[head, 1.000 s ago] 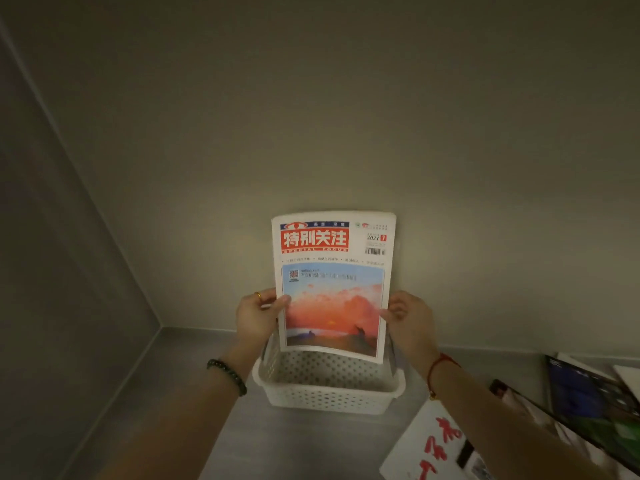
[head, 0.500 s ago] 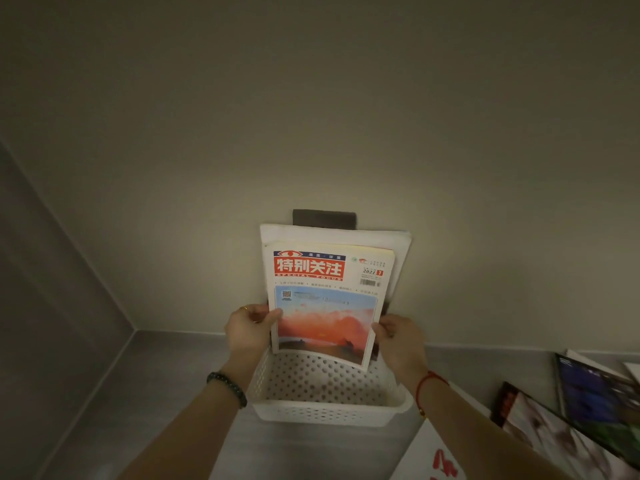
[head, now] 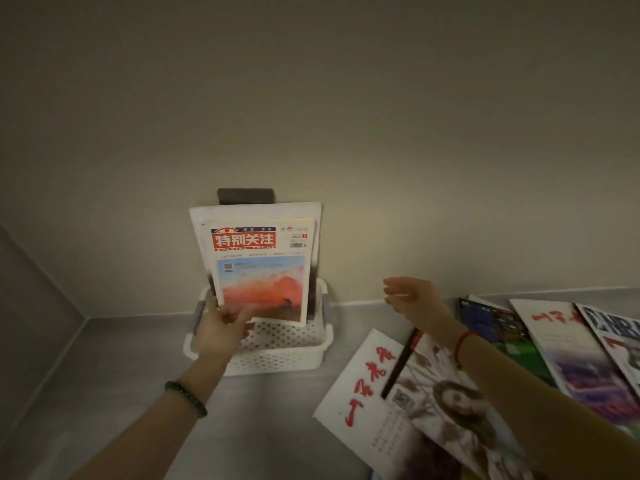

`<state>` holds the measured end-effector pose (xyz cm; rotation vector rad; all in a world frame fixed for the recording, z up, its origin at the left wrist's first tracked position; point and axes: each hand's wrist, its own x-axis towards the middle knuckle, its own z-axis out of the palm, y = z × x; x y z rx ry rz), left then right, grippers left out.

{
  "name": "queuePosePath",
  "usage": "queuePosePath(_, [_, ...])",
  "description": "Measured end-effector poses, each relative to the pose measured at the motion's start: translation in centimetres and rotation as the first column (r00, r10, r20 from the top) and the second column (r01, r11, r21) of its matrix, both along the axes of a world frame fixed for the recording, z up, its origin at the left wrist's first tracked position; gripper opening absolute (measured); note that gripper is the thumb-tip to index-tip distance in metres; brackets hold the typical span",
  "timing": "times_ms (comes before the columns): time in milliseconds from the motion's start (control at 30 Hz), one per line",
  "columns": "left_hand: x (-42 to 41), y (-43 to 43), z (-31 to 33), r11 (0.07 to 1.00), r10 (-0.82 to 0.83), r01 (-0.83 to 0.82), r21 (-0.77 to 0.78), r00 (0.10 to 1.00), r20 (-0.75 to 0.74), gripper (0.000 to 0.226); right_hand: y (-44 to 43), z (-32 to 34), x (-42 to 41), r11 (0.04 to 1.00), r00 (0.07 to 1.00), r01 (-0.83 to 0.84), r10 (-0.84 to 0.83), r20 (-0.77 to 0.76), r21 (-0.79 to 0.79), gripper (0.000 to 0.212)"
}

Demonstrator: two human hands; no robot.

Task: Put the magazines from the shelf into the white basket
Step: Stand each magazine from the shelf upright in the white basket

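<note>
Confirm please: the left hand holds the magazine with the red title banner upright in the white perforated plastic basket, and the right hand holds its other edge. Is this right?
Not quite. In the head view the right hand is open in the air, apart from the magazine with the red title banner. The left hand alone holds it upright in the white perforated plastic basket.

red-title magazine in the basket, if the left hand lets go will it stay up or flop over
The red-title magazine probably stays: it stands nearly upright in the white basket, leaning on taller magazines behind. It looks thin, so it may sag a little. The left hand grips only its lower corner, which suggests it is light.
</note>
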<state>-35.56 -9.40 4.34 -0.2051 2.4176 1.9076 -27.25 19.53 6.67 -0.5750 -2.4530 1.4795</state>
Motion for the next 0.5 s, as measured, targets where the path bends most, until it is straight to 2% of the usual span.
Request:
queuePosePath(133, [5.2, 4.2, -1.3, 0.993, -0.106, 0.098, 0.072, 0.988, 0.11, 0.014, 4.7, -0.8, 5.9, 0.997, 0.996, 0.042, -0.047, 0.069, 0.071, 0.033])
queuePosePath(267, [10.8, 8.9, -3.5, 0.972, -0.208, 0.166, 0.169, 0.937, 0.281, 0.02, 7.2, -2.7, 11.8, 0.997, 0.978, 0.061, -0.068, 0.196, 0.042, 0.036])
queuePosePath(333, [13.3, 11.0, -4.3, 0.962, -0.253, 0.19, 0.195, 0.889, 0.382, 0.024, 7.6, -4.0, 14.3, 0.995, 0.959, -0.011, -0.018, 0.282, 0.102, 0.039])
queuePosePath(433, [16.5, 13.5, -5.5, 0.953, -0.3, 0.233, 0.195, 0.817, 0.493, 0.028, 7.2, -5.6, 17.6, 0.955, 0.903, -0.204, 0.099, 0.419, 0.214, 0.054])
queuePosePath(500, [18.3, 15.1, -6.2, 0.951, -0.308, 0.235, 0.2, 0.781, 0.544, 0.034, 6.6, -6.5, 19.2, 0.938, 0.886, -0.294, 0.197, 0.42, 0.181, 0.061])
